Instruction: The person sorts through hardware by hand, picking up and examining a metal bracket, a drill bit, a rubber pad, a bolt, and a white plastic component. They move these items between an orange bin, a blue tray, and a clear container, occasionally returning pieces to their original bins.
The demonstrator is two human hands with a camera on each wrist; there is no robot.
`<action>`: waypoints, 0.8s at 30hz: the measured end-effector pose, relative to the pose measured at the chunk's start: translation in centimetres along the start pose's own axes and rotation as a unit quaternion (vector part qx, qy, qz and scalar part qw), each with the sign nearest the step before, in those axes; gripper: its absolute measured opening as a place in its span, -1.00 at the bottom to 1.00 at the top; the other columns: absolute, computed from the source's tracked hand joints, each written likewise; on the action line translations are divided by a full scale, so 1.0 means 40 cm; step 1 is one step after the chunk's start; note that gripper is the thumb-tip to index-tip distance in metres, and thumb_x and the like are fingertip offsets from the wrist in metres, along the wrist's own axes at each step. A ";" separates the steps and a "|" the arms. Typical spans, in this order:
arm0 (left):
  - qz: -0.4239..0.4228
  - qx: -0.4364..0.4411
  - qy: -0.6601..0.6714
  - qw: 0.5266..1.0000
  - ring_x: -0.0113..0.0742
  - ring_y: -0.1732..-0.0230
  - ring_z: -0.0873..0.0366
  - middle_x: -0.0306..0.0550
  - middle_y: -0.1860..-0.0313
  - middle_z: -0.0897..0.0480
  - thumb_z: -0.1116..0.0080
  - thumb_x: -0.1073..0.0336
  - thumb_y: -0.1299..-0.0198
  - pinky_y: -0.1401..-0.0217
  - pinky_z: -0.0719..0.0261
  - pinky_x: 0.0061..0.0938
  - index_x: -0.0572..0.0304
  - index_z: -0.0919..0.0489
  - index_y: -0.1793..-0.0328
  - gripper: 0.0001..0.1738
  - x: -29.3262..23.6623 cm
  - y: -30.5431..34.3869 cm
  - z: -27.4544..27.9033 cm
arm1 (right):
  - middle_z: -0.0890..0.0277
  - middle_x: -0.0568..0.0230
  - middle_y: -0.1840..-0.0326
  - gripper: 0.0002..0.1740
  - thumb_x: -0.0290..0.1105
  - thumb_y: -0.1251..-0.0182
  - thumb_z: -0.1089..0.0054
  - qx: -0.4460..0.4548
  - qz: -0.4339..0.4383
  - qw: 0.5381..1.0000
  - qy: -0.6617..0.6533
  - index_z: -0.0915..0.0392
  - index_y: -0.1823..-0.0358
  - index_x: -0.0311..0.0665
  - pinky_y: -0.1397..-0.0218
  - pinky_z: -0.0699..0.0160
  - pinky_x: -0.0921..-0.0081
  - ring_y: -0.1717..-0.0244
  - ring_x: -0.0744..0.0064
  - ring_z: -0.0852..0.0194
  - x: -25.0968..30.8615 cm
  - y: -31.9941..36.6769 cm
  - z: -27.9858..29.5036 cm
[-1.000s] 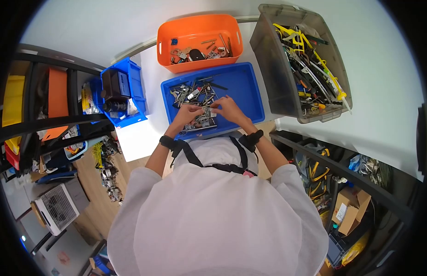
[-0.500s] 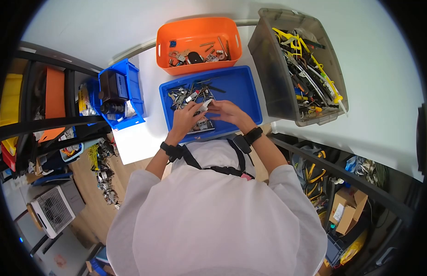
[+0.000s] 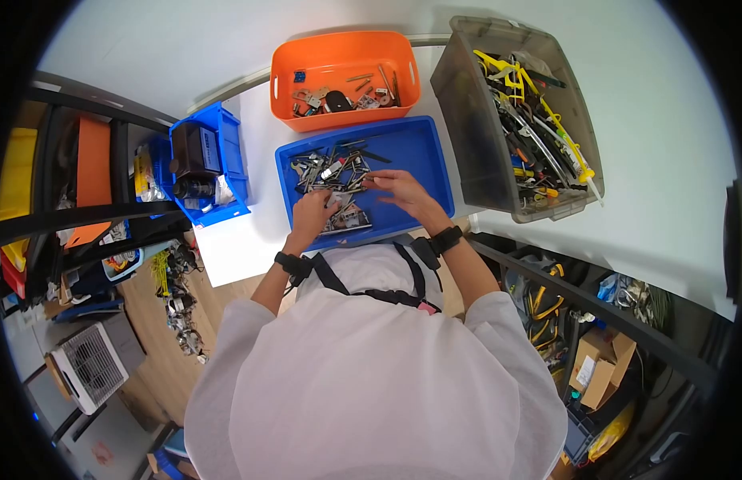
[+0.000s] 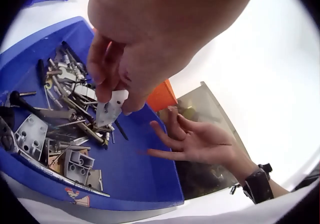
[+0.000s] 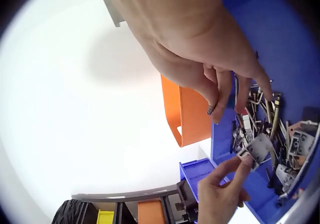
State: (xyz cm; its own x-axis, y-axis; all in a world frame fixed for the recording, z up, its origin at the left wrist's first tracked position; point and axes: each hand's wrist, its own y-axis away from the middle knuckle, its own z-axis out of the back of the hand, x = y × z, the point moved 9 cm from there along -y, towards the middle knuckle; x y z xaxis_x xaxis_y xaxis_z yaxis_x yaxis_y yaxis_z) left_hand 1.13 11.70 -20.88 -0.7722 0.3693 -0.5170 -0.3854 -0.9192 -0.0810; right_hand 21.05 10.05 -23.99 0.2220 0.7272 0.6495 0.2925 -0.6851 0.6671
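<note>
Between thumb and fingers my left hand [image 3: 311,216] pinches a pale grey bracket [image 4: 111,108] with round holes, over the near left part of the blue tray [image 3: 419,160]. The same bracket [image 5: 259,146] shows at the left fingertips in the right wrist view. Apart from it, my right hand [image 3: 403,194] hovers over the tray with fingers spread and loosely bent, as the left wrist view shows. Below the hands lies a heap of metal rods, screws and bolts [image 3: 331,164]. More grey brackets [image 4: 77,166] lie along the tray's near side.
Behind the tray is an orange bin [image 3: 347,48] with a few metal parts. At the right stands a tall grey translucent box [image 3: 483,152] full of tools. A blue bin [image 3: 235,164] with a dark bottle sits at the left, beside black shelving [image 3: 83,212].
Both hands were together at the bracket a second ago. Now the right hand has come away to the right, while the left has drawn back slightly left with the bracket.
</note>
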 end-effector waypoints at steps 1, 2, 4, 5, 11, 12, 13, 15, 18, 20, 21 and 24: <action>0.080 0.077 0.021 0.994 0.07 0.35 -0.73 0.00 0.26 -0.74 -0.43 0.05 -0.17 0.27 -0.65 -0.10 0.21 -0.74 0.17 -0.65 0.057 0.010 -0.052 | -0.64 0.16 -0.25 -0.63 -0.36 -0.58 -0.08 -0.016 0.020 0.999 0.023 -0.51 -0.32 -0.29 -0.43 -0.32 0.11 -0.37 0.34 -0.48 0.022 0.016 0.003; 0.159 0.153 0.043 0.974 0.13 0.31 -0.73 0.06 0.33 -0.74 -0.43 0.02 -0.17 0.21 -0.65 -0.04 0.23 -0.74 0.23 -0.63 0.110 0.031 -0.105 | -0.64 0.16 -0.25 -0.63 -0.36 -0.58 -0.08 -0.016 0.020 0.999 0.023 -0.51 -0.32 -0.29 -0.43 -0.32 0.11 -0.37 0.34 -0.48 0.030 0.024 0.005; 0.190 0.169 0.077 0.964 0.14 0.29 -0.73 0.09 0.40 -0.73 -0.44 0.00 -0.16 0.21 -0.65 -0.05 0.24 -0.74 0.24 -0.60 0.154 0.042 -0.145 | -0.69 0.18 -0.16 -0.63 -0.42 -0.53 -0.14 -0.038 0.066 0.993 0.094 -0.52 -0.31 -0.28 -0.27 -0.46 0.36 -0.26 0.43 -0.57 0.068 0.040 0.009; 0.221 0.185 0.111 0.951 0.16 0.27 -0.73 0.11 0.47 -0.71 -0.45 -0.03 -0.15 0.21 -0.65 -0.05 0.24 -0.74 0.25 -0.58 0.176 0.054 -0.167 | -0.69 0.18 -0.16 -0.63 -0.42 -0.53 -0.14 -0.038 0.066 0.993 0.094 -0.52 -0.31 -0.28 -0.27 -0.46 0.36 -0.26 0.43 -0.57 0.078 0.050 0.005; 0.111 0.097 0.048 0.988 0.09 0.27 -0.74 0.12 0.34 -0.73 -0.38 0.08 -0.25 0.27 -0.63 -0.14 0.24 -0.76 0.16 -0.67 0.043 -0.017 -0.015 | -0.72 0.11 -0.07 -0.58 -0.51 -0.44 -0.23 -0.055 0.185 0.962 0.192 -0.50 -0.30 -0.33 -0.15 -0.54 0.59 -0.14 0.48 -0.63 0.181 0.133 -0.056; 0.112 0.099 0.049 0.988 0.09 0.27 -0.74 0.12 0.34 -0.73 -0.38 0.08 -0.25 0.27 -0.63 -0.14 0.24 -0.76 0.16 -0.67 -0.001 -0.031 0.027 | -0.72 0.10 -0.07 -0.57 -0.53 -0.42 -0.24 -0.048 0.209 0.957 0.195 -0.48 -0.30 -0.34 -0.18 -0.56 0.56 -0.16 0.46 -0.63 0.188 0.138 -0.066; 0.073 0.061 0.104 0.990 0.04 0.29 -0.73 0.10 0.27 -0.74 -0.38 0.14 -0.26 0.29 -0.62 -0.18 0.24 -0.77 0.13 -0.71 -0.071 -0.054 0.093 | -0.72 0.08 -0.07 -0.55 -0.55 -0.41 -0.25 -0.040 0.233 0.951 0.197 -0.46 -0.31 -0.36 -0.21 -0.58 0.53 -0.19 0.43 -0.63 0.195 0.144 -0.078; 0.038 0.021 0.157 0.987 0.00 0.30 -0.72 0.08 0.20 -0.74 -0.38 0.21 -0.26 0.31 -0.61 -0.22 0.23 -0.77 0.09 -0.75 -0.160 -0.075 0.187 | -0.71 0.07 -0.08 -0.53 -0.56 -0.40 -0.26 -0.044 0.233 0.950 0.205 -0.45 -0.32 -0.35 -0.25 -0.58 0.49 -0.21 0.40 -0.63 0.222 0.178 -0.110; 0.024 0.003 0.224 0.974 -0.13 0.36 -0.69 -0.01 0.16 -0.74 -0.42 0.34 -0.20 0.36 -0.59 -0.31 0.24 -0.76 0.07 -0.79 -0.229 -0.073 0.262 | -0.74 0.06 -0.04 -0.51 -0.57 -0.35 -0.29 -0.060 0.273 0.933 0.225 -0.46 -0.30 -0.31 -0.29 -0.57 0.38 -0.22 0.32 -0.65 0.255 0.219 -0.141; 0.025 -0.019 0.243 0.970 -0.23 0.36 -0.70 -0.05 0.16 -0.74 -0.43 0.42 -0.16 0.35 -0.61 -0.41 0.24 -0.76 0.05 -0.78 -0.246 -0.065 0.294 | -0.76 0.06 -0.01 -0.51 -0.56 -0.32 -0.31 -0.071 0.312 0.918 0.235 -0.47 -0.28 -0.28 -0.30 -0.56 0.31 -0.22 0.26 -0.68 0.281 0.252 -0.161; 0.025 -0.019 0.242 0.970 -0.23 0.36 -0.70 -0.05 0.16 -0.74 -0.43 0.42 -0.16 0.35 -0.61 -0.41 0.24 -0.76 0.05 -0.78 -0.247 -0.062 0.295 | -0.76 0.05 -0.01 -0.49 -0.56 -0.31 -0.32 -0.084 0.329 0.906 0.252 -0.46 -0.29 -0.29 -0.31 -0.55 0.29 -0.23 0.23 -0.67 0.300 0.275 -0.174; -0.022 -0.068 0.246 0.967 -0.28 0.34 -0.72 -0.06 0.15 -0.75 -0.41 0.47 -0.15 0.34 -0.64 -0.46 0.24 -0.75 0.02 -0.75 -0.266 -0.053 0.326 | -0.76 0.05 -0.02 -0.47 -0.57 -0.30 -0.32 -0.103 0.350 0.889 0.278 -0.44 -0.30 -0.28 -0.32 -0.56 0.26 -0.25 0.20 -0.66 0.334 0.327 -0.205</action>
State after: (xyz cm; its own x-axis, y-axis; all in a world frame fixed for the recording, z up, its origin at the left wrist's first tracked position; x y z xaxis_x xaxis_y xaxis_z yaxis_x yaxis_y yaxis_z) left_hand 3.57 11.50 -4.09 -0.4105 0.3289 -0.8505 -0.3170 -0.9260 -0.2051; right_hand 20.22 10.46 -3.59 -0.2282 0.0266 0.9732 0.0751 -0.9962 0.0448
